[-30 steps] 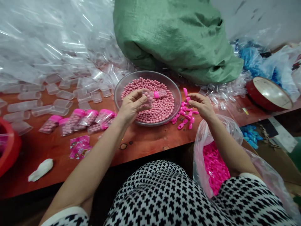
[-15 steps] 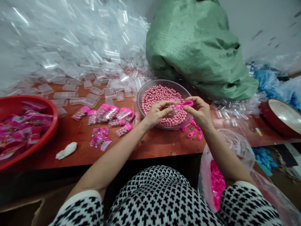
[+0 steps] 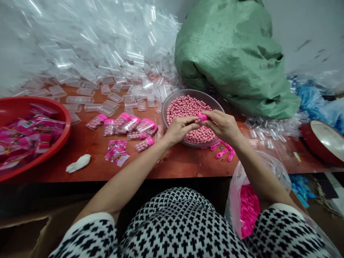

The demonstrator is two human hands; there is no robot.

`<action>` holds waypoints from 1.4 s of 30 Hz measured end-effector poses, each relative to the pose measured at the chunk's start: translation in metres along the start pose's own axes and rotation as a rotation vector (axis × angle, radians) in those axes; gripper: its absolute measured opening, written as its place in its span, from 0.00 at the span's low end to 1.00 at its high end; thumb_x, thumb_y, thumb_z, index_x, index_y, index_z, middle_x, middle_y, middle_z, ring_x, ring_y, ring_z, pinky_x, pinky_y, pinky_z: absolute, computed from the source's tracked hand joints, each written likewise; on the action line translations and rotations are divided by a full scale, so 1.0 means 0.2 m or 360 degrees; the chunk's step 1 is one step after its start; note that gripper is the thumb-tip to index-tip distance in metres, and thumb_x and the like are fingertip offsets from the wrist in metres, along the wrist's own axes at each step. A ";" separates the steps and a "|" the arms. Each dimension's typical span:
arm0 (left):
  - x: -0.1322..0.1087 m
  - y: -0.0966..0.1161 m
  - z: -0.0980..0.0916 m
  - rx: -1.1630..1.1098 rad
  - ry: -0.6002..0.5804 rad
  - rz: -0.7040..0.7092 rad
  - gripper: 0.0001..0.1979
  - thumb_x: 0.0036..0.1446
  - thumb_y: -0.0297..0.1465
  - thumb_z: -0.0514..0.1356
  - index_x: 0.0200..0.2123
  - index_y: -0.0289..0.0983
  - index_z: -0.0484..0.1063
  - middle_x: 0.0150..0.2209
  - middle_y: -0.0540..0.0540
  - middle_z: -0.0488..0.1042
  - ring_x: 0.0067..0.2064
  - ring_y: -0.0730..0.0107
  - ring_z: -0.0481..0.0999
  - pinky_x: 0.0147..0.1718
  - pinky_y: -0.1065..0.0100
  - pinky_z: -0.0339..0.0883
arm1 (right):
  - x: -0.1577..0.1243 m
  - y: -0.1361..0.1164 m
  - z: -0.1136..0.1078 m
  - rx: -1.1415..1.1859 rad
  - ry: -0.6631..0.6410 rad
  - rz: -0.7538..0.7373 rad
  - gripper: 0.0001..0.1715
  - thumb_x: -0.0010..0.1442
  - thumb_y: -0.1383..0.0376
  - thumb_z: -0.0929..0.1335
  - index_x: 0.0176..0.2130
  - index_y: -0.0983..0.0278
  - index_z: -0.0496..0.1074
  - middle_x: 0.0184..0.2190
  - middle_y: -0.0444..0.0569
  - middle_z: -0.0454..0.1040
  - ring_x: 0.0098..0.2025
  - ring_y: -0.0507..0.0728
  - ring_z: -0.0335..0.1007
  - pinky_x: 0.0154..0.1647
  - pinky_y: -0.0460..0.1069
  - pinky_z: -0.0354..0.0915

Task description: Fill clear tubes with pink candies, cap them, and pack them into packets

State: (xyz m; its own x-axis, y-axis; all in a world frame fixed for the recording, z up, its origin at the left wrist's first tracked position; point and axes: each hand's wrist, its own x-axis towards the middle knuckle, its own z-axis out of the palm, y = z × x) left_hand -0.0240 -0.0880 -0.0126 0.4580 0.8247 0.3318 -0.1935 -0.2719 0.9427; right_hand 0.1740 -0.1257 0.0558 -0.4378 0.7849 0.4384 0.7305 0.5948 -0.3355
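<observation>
Over a metal bowl (image 3: 164, 114) of pink candy balls (image 3: 185, 106), my two hands meet at one small container. My left hand (image 3: 179, 130) is closed around the clear plastic container (image 3: 198, 120), which is mostly hidden by the fingers. On its right end, my right hand (image 3: 223, 124) grips the bright pink cap (image 3: 202, 115) between thumb and fingers. Several filled containers with pink caps (image 3: 131, 124) lie on the table left of the bowl. Loose pink caps (image 3: 225, 152) are at the bowl's right front side.
A red basin (image 3: 67, 123) of pink packets stands at left. Pink sachets (image 3: 117, 152) and a white cloth-like piece (image 3: 78, 163) lie near the front edge. Clear tubes (image 3: 91, 73) are heaped behind. A green sack (image 3: 231, 53) leans at the back; a plastic bag of pink caps (image 3: 248, 208) hangs at right.
The pink cap stood flipped open on the container; now it is folded down, with my right fingers over it. The view has shifted slightly.
</observation>
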 end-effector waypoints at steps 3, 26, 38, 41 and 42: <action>-0.01 0.00 -0.01 0.0139 -0.0029 0.0015 0.11 0.56 0.35 0.65 0.40 0.36 0.83 0.39 0.47 0.83 0.42 0.64 0.81 0.45 0.67 0.73 | 0.02 0.02 0.00 -0.0113 -0.0196 -0.0108 0.17 0.70 0.57 0.65 0.51 0.60 0.77 0.42 0.51 0.80 0.43 0.58 0.77 0.45 0.51 0.73; -0.04 -0.01 0.01 -0.0046 0.0125 -0.0028 0.14 0.57 0.39 0.66 0.41 0.37 0.84 0.37 0.46 0.83 0.36 0.67 0.80 0.37 0.69 0.73 | 0.02 0.06 0.07 -0.0135 -0.0153 -0.0137 0.23 0.69 0.51 0.65 0.53 0.63 0.76 0.39 0.55 0.81 0.40 0.59 0.77 0.45 0.55 0.73; -0.03 -0.04 0.06 -0.0401 0.0153 -0.0058 0.15 0.52 0.37 0.71 0.42 0.37 0.84 0.39 0.43 0.83 0.43 0.63 0.81 0.49 0.57 0.74 | -0.09 0.09 0.06 0.1760 0.0146 0.0986 0.26 0.43 0.45 0.80 0.36 0.59 0.79 0.39 0.49 0.81 0.38 0.59 0.80 0.45 0.58 0.79; -0.04 -0.06 0.07 -0.0025 0.0168 0.0052 0.10 0.56 0.31 0.69 0.43 0.41 0.84 0.40 0.45 0.81 0.45 0.66 0.78 0.53 0.59 0.70 | -0.06 0.08 0.08 0.1939 -0.0184 0.1146 0.34 0.46 0.37 0.76 0.41 0.58 0.79 0.44 0.49 0.80 0.45 0.63 0.79 0.48 0.63 0.78; -0.04 -0.07 0.07 0.0083 0.0186 0.0080 0.10 0.57 0.31 0.69 0.43 0.42 0.84 0.41 0.45 0.80 0.47 0.66 0.77 0.54 0.59 0.69 | -0.05 0.06 0.09 0.1972 -0.0278 0.1203 0.34 0.47 0.37 0.75 0.42 0.57 0.79 0.44 0.49 0.81 0.47 0.64 0.79 0.50 0.65 0.77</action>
State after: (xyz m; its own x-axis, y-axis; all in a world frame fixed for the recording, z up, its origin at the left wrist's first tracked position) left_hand -0.0135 -0.0980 -0.0274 0.3440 0.8608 0.3752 -0.1667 -0.3373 0.9265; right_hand 0.1788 -0.1228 0.0327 -0.2853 0.9283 -0.2386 -0.0598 -0.2657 -0.9622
